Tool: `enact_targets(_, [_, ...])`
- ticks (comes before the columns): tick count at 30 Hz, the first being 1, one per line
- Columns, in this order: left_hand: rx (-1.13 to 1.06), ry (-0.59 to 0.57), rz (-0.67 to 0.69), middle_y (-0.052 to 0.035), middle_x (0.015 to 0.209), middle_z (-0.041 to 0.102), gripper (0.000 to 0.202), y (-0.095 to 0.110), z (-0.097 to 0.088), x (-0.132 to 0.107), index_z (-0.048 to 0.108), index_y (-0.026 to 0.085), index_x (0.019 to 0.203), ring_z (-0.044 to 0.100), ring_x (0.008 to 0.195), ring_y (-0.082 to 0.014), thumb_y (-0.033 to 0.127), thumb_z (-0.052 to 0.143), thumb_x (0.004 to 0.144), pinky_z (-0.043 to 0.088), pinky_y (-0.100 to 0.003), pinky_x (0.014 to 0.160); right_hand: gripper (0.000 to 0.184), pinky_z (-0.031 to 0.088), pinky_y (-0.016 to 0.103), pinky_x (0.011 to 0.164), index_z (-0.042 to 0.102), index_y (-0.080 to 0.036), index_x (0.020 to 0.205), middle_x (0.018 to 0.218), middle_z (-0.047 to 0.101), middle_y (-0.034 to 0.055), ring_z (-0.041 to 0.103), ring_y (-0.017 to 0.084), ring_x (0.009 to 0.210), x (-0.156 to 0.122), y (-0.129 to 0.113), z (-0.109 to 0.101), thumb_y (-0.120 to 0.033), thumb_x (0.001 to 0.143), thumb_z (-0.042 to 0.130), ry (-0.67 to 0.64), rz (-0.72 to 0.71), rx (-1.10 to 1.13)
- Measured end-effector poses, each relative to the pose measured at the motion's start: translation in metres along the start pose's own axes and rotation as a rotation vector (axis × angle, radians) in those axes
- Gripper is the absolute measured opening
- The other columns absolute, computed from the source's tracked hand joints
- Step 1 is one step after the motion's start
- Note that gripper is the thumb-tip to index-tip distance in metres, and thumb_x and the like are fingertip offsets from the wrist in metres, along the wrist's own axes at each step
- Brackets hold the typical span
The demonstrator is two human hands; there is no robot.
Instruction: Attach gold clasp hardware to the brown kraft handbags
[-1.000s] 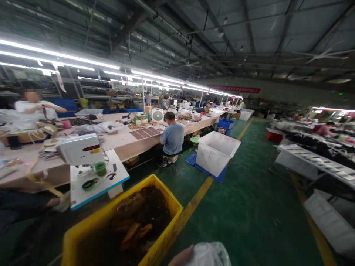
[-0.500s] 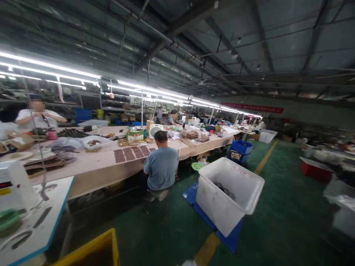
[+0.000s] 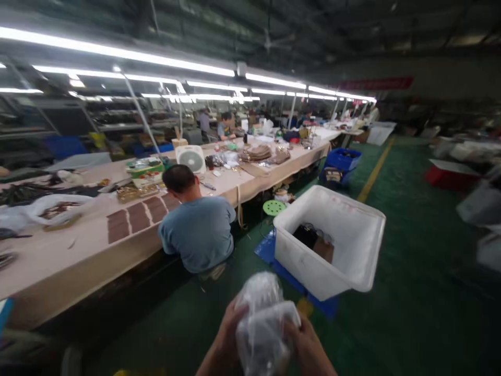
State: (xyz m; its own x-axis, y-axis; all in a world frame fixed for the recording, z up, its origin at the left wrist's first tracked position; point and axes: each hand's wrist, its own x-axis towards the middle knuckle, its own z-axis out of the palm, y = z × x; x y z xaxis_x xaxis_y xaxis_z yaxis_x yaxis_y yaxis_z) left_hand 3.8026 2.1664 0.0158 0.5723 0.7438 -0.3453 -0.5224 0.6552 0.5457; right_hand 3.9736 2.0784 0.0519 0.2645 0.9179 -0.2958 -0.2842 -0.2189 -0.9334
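Low in the head view, both my hands are wrapped round a bundle in clear plastic [image 3: 262, 318]; what is inside the wrapping is blurred. My left hand [image 3: 230, 326] grips its left side. On the right side, my right hand [image 3: 303, 339] is closed round the plastic near a pale corner. The bundle is held up over the green floor, apart from the large white bin [image 3: 289, 256] ahead and to the right. Dark and brown pieces [image 3: 319, 243] lie in that bin.
A co-worker in a blue shirt [image 3: 199, 230] sits at the long table [image 3: 90, 256], with brown rectangles [image 3: 143, 215] laid in a row. A green stool [image 3: 274, 208] and blue crate [image 3: 340, 162] stand beyond. A yellow line [image 3: 376, 169] runs along the floor.
Both hands and the plastic-wrapped bundle have come up into view. My view has moved forward and tilted down, so the seated co-worker looks closer and the machine at left has nearly gone.
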Motion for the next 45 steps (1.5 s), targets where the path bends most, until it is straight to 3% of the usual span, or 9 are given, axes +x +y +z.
enact_targets(3, [0.121,0.059,0.113,-0.0131,0.107,0.079,0.053,0.036,0.026,0.114,0.073,0.015,0.126,0.074,0.091,-0.0329,0.040,0.081,0.079,0.057,-0.041,0.084,0.052,0.059,0.035,0.073,0.074,-0.018,0.092,0.085,0.076,0.0061,0.070,0.025,0.079,0.115,-0.032,-0.025,-0.063,0.069,0.087,0.097,0.116,0.238])
enact_targets(9, [0.248,0.070,0.110,-0.0112,0.103,0.078,0.051,0.109,0.057,0.312,0.075,0.014,0.118,0.072,0.090,-0.0286,0.045,0.082,0.078,0.054,-0.032,0.078,0.046,0.059,0.033,0.067,0.076,-0.019,0.096,0.082,0.077,0.0044,0.070,0.023,0.075,0.319,-0.074,-0.051,-0.059,0.074,0.082,0.201,0.279,0.561])
enact_targets(14, [0.324,0.086,0.200,-0.0123,0.128,0.071,0.049,0.165,0.051,0.471,0.078,0.015,0.116,0.067,0.108,-0.0294,0.041,0.083,0.075,0.051,-0.029,0.086,0.043,0.059,0.031,0.073,0.077,-0.019,0.105,0.089,0.079,0.0045,0.071,0.024,0.083,0.490,-0.102,-0.069,-0.052,0.077,0.082,-0.033,0.234,0.395])
enact_targets(20, [0.608,0.139,0.285,-0.0123,0.135,0.065,0.038,0.269,0.068,0.637,0.083,0.016,0.107,0.062,0.115,-0.0299,0.044,0.078,0.081,0.049,-0.030,0.090,0.058,0.057,0.044,0.095,0.067,-0.023,0.132,0.112,0.077,0.0066,0.070,0.029,0.104,0.690,-0.183,-0.064,-0.042,0.079,0.083,-0.316,0.194,0.166])
enact_targets(23, [0.734,0.140,0.302,-0.0124,0.125,0.069,0.031,0.317,0.080,0.698,0.085,0.019,0.100,0.062,0.116,-0.0309,0.043,0.078,0.082,0.048,-0.033,0.097,0.061,0.050,0.049,0.107,0.070,-0.022,0.128,0.121,0.075,0.0089,0.067,0.031,0.113,0.776,-0.216,-0.050,-0.041,0.073,0.089,-0.454,0.100,0.063])
enact_targets(26, [0.783,0.172,0.298,-0.0134,0.116,0.072,0.026,0.353,0.089,0.755,0.086,0.019,0.087,0.063,0.112,-0.0319,0.043,0.080,0.079,0.048,-0.036,0.099,0.064,0.047,0.051,0.111,0.071,-0.023,0.125,0.124,0.074,0.0093,0.066,0.032,0.116,0.853,-0.226,-0.038,-0.044,0.068,0.091,-0.532,0.116,0.102])
enact_targets(33, [0.689,0.326,0.334,-0.0126,0.109,0.074,0.032,0.434,0.083,0.894,0.085,0.016,0.080,0.066,0.099,-0.0265,0.048,0.079,0.080,0.050,-0.030,0.083,0.059,0.050,0.048,0.107,0.072,-0.019,0.121,0.116,0.076,0.0107,0.069,0.031,0.110,1.011,-0.218,-0.006,-0.041,0.069,0.091,-0.412,0.077,0.234])
enact_targets(40, [0.261,0.508,0.322,-0.0110,0.098,0.079,0.052,0.512,0.047,0.999,0.080,0.015,0.113,0.071,0.087,-0.0245,0.054,0.080,0.080,0.055,-0.031,0.078,0.066,0.059,0.045,0.092,0.073,-0.022,0.120,0.104,0.079,0.0103,0.072,0.031,0.101,1.126,-0.220,0.056,-0.048,0.063,0.095,-0.142,0.179,0.354])
enact_targets(45, [0.549,0.551,0.468,-0.0129,0.113,0.078,0.043,0.557,0.033,1.042,0.082,0.018,0.108,0.070,0.108,-0.0297,0.054,0.073,0.087,0.054,-0.039,0.097,0.068,0.057,0.047,0.095,0.071,-0.022,0.124,0.114,0.077,0.0128,0.070,0.033,0.109,1.191,-0.242,0.079,-0.051,0.067,0.092,-0.252,0.189,0.276])
